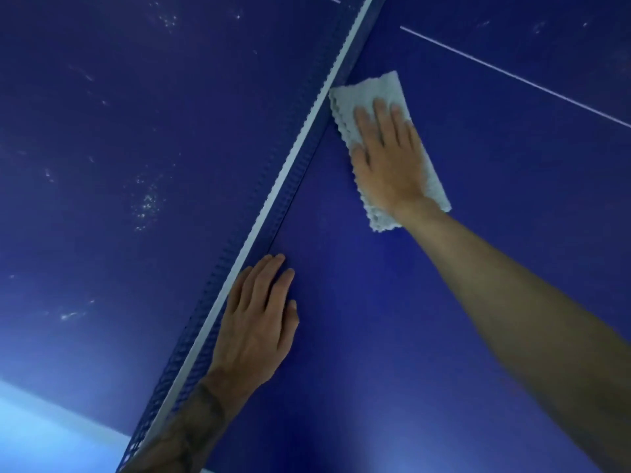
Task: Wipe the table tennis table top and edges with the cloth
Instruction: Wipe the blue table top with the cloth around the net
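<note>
The blue table tennis table top (392,319) fills the view. A folded pale cloth (370,92) lies flat on it, right beside the net. My right hand (389,158) presses down on the cloth with straight fingers, covering its middle. My left hand (259,319) rests flat on the bare table top, its fingers straight, close against the net's lower end.
The net (273,196), blue with a white top band, runs diagonally from top right to bottom left. Beyond it, the other table half (119,148) shows whitish specks and smears. A thin white line (512,75) crosses the near half at upper right.
</note>
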